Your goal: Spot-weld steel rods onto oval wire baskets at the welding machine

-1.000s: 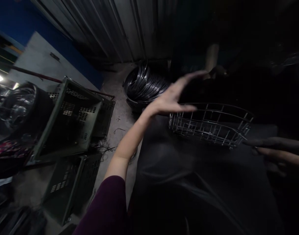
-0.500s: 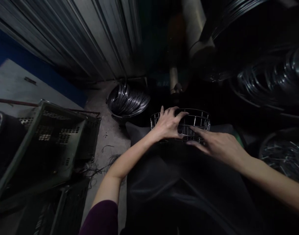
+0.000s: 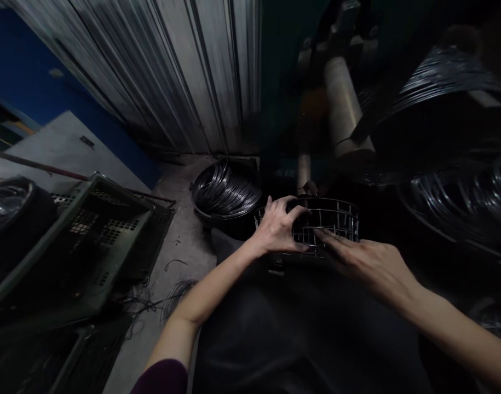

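A round basket-like frame of thin metal wire (image 3: pixel 338 220) stands in front of me, above the dark apron over my lap. My left hand (image 3: pixel 277 225) grips its left side, with the fingers curved over the upper ring and the thumb low at the front. Between that thumb and forefinger there is a wide gap. At the front right of the wire frame, my right hand (image 3: pixel 367 260) has its fingers stretched out towards the left, their tips close to the upright wires. Its thumb is dark and blurred underneath, and I cannot make out anything held there.
Behind the wire frame stands a dark machine with a pale cylinder (image 3: pixel 344 106). A tub (image 3: pixel 196 210) of coiled wire sits on the floor. Green plastic crates (image 3: pixel 122 249) stand at left, with loose wire (image 3: pixel 180 295) nearby. Large wire coils (image 3: pixel 451 71) are at right.
My view has shifted, so the surroundings sit lower in the picture. My right hand's fingers, with the thumb apart before, now point left closer together. My left hand stays on the wire frame.
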`<state>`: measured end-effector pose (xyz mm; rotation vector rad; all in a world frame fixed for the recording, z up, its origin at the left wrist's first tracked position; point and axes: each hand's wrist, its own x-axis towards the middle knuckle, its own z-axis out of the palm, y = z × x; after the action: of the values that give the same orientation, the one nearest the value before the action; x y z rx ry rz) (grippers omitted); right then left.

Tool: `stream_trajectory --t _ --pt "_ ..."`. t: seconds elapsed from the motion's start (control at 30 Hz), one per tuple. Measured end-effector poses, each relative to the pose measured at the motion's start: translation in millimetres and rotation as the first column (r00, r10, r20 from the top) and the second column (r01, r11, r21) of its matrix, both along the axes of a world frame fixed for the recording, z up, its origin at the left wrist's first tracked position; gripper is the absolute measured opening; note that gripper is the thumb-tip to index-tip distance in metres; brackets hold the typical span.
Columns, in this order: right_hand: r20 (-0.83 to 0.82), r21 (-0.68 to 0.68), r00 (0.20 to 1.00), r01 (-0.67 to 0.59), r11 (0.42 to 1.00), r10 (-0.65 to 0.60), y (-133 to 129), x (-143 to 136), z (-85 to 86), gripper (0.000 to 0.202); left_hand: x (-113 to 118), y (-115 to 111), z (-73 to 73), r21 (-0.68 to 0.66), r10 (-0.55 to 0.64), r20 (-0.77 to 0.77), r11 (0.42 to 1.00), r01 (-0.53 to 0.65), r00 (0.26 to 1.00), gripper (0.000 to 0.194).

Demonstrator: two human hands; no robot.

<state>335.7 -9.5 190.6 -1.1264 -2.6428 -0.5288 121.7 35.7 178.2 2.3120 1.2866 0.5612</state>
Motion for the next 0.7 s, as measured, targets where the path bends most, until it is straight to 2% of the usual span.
stream_trajectory --t 0.13,0.23,0.43,0.7 --pt "-0.037 0.091 0.991 -0.129 0.988 0.132 -6 7 7.5 0.039 -2 -14 -0.8 0.028 0.017 0.016 0.999 -0.018 1.0 0.085" --pt "-0.059 0.122 0.983 -0.167 0.978 0.175 0 8 15.8 0.036 -2 -11 1.1 0.008 0.028 0.031 1.0 -0.028 0.999 0.086" --pt "-0.032 0.173 0.984 -0.168 0.97 0.176 26 5 27.1 0.035 -2 17 9.0 0.01 0.011 0.075 1.0 -0.012 0.997 0.083" --pt "-0.011 0.111 0.989 -0.143 0.984 0.145 34 11 18.6 0.031 -4 26 16.8 -0.002 0.016 0.029 1.0 -0.016 0.999 0.085"
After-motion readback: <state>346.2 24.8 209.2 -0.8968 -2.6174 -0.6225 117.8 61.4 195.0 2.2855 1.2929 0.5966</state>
